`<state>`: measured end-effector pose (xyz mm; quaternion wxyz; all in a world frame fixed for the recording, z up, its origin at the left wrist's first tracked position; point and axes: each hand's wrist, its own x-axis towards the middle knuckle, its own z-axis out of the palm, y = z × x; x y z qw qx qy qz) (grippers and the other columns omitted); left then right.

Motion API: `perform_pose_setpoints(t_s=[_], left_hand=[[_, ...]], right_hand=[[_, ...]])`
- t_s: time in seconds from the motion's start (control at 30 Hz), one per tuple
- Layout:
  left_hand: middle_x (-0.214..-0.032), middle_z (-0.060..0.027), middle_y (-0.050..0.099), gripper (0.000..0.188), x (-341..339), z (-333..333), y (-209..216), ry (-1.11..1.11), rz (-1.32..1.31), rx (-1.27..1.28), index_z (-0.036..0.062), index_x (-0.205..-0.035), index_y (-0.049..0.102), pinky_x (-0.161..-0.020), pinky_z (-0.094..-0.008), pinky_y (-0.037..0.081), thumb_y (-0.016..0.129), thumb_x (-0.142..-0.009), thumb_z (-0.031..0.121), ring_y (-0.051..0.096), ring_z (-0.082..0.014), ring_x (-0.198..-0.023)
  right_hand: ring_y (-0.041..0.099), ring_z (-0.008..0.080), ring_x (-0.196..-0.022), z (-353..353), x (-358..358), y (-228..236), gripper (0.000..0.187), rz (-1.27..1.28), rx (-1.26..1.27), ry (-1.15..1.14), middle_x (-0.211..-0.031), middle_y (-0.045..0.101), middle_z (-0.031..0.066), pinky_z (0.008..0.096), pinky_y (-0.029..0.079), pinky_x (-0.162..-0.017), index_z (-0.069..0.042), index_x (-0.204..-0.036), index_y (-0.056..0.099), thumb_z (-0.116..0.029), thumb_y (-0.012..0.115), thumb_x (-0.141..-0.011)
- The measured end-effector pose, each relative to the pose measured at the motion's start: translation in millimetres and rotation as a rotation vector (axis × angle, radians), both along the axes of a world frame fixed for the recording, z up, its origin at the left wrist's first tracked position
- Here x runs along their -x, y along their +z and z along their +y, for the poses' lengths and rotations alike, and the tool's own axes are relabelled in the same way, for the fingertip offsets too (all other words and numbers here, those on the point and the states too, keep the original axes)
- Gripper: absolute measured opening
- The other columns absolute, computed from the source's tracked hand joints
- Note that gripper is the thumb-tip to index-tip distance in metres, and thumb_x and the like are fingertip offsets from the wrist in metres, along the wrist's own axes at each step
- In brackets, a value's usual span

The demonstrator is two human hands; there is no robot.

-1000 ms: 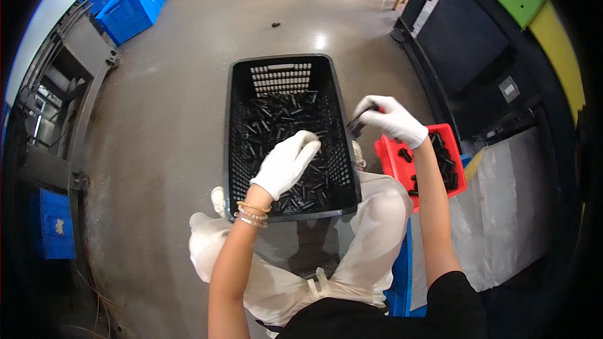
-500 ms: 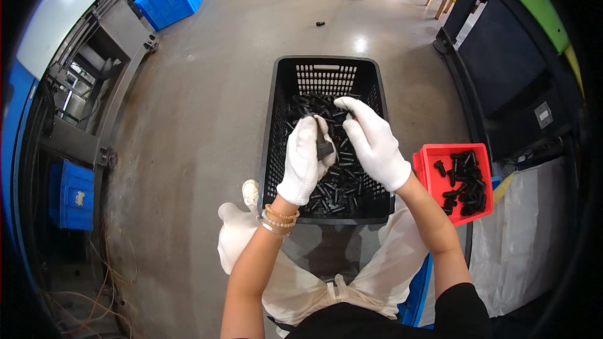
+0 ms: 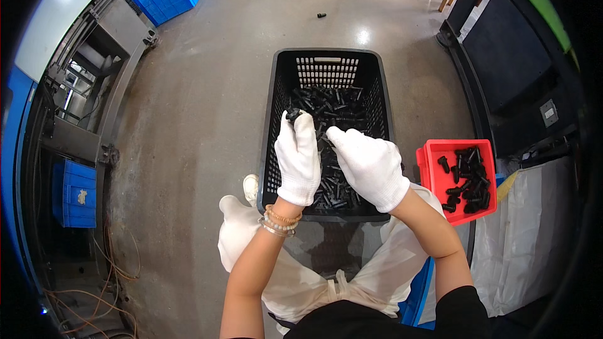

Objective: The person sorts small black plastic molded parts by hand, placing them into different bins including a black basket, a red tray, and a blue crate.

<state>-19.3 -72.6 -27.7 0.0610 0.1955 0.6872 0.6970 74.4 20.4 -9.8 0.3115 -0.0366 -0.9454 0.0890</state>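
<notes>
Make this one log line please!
left hand: holds black part | right hand: curled over black perforated crate | red bin: black bolt-like parts

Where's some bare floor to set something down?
Bare floor lies left of the black basket, toward the grey machine, and right of its far end, toward the dark cabinet. Crowded: the basket, with black parts inside, left hand and right hand above; the red tray, mostly rightward.

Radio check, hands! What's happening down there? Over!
Left hand: black part at fingertips. Right hand: over black basket, grip hidden. Both hands block some basket parts.
</notes>
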Motion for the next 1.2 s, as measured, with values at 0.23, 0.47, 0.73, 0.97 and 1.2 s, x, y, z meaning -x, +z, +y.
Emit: perform_pose_setpoints(t_s=[0.23, 0.47, 0.73, 0.97, 1.2], left_hand=[[-0.056, -0.0097, 0.051, 0.033, 0.5, -3.6, -1.0, -0.042, 0.101, 0.098, -0.0036, -0.088, 0.052, -0.044, -0.0357, 0.034, 0.045, -0.096, 0.028, 0.046, -0.0213, -0.045], [-0.055, -0.0088, 0.049, 0.032, -0.6, -4.6, -3.8, -0.075, 0.251, 0.021, -0.0004, -0.084, 0.052, -0.044, -0.0322, 0.035, 0.044, -0.097, 0.029, 0.045, -0.0193, -0.045], [-0.063, -0.0060, 0.059, 0.027, 6.6, 5.8, -5.1, -0.259, 0.180, 0.237, 0.0012, -0.087, 0.054, -0.044, -0.0258, 0.039, 0.052, -0.092, 0.028, 0.048, -0.0103, -0.048], [-0.067, -0.0097, 0.056, 0.005, 5.0, 7.8, -36.7, -0.439, 0.918, 0.627, 0.0076, -0.079, 0.055, -0.063, -0.0399, 0.043, 0.057, -0.075, 0.009, 0.058, -0.0294, -0.066], [-0.073, -0.0117, 0.062, 0.009, 2.2, 6.1, -44.9, -0.579, 0.849, 0.848, 0.0075, -0.082, 0.058, -0.068, -0.0413, 0.044, 0.055, -0.078, 0.015, 0.060, -0.0305, -0.073]], right_hand=[[0.055, 0.0198, -0.045, 0.6, -0.9, -1.8, 0.014, -0.077, -0.034, -0.022, -0.063, 0.047, 0.0036, 0.0309, 0.044, -0.038, -0.012, -0.092, 0.051, -0.012, 0.054, -0.079], [0.065, 0.0270, -0.059, 9.4, 4.6, -22.0, 0.010, -0.391, -0.046, -0.163, -0.069, 0.060, 0.0107, 0.0376, 0.051, -0.047, -0.009, -0.092, 0.050, -0.010, 0.050, -0.082], [0.062, 0.0372, -0.069, 69.1, -8.5, -33.3, 0.015, -0.356, 0.148, -0.196, -0.075, 0.063, 0.0180, 0.0485, 0.050, -0.062, -0.008, -0.091, 0.053, -0.022, 0.046, -0.088], [0.060, 0.0390, -0.088, 183.6, -130.5, -93.2, 0.026, -0.597, 0.334, -0.694, -0.092, 0.062, 0.0227, 0.0471, 0.048, -0.079, -0.007, -0.099, 0.061, -0.024, 0.047, -0.085], [0.059, 0.0355, -0.099, 196.6, -226.6, -196.3, 0.035, -0.742, 0.416, -1.112, -0.112, 0.054, 0.0202, 0.0460, 0.049, -0.082, -0.007, -0.105, 0.060, -0.028, 0.063, -0.076]])
